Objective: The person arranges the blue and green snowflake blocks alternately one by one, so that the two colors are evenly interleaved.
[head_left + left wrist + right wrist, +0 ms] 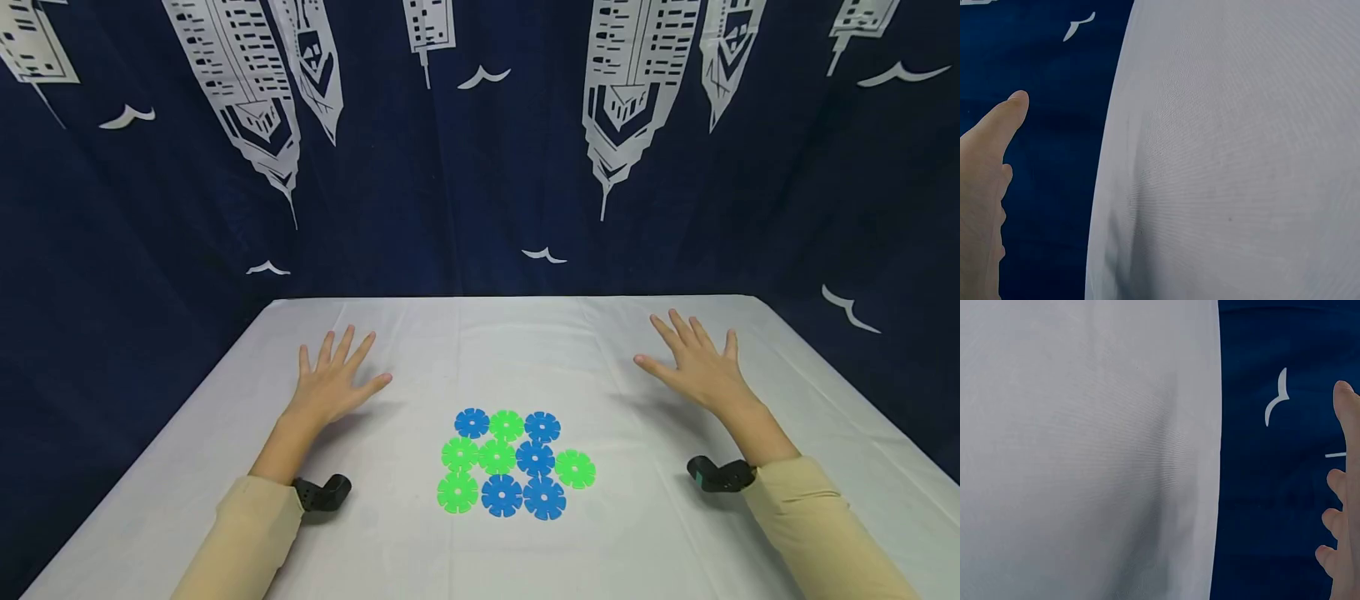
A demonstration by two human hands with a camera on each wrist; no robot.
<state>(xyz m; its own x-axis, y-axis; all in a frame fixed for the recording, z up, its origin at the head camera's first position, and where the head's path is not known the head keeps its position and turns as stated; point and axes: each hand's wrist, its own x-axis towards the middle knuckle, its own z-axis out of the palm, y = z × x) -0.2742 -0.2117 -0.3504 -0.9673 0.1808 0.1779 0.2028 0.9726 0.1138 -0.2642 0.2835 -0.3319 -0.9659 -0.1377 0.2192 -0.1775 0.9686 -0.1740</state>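
Observation:
Several flat, notched plastic discs, some blue (502, 496) and some green (575, 469), lie in loose rows at the middle of the white table. To their left, my left hand (330, 387) is held over the cloth with its fingers spread and holds nothing. On the other side my right hand (701, 367) is also spread, palm down and apart from the discs. The left wrist view has the left thumb (1007, 119) at its left edge. At the right edge of the right wrist view, the right hand (1350, 506) shows only in part.
A white cloth covers the table (525, 342). Behind it hangs a dark blue curtain (450, 183) printed with white buildings and birds. Black cameras are strapped to the left wrist (324, 493) and the right wrist (720, 475).

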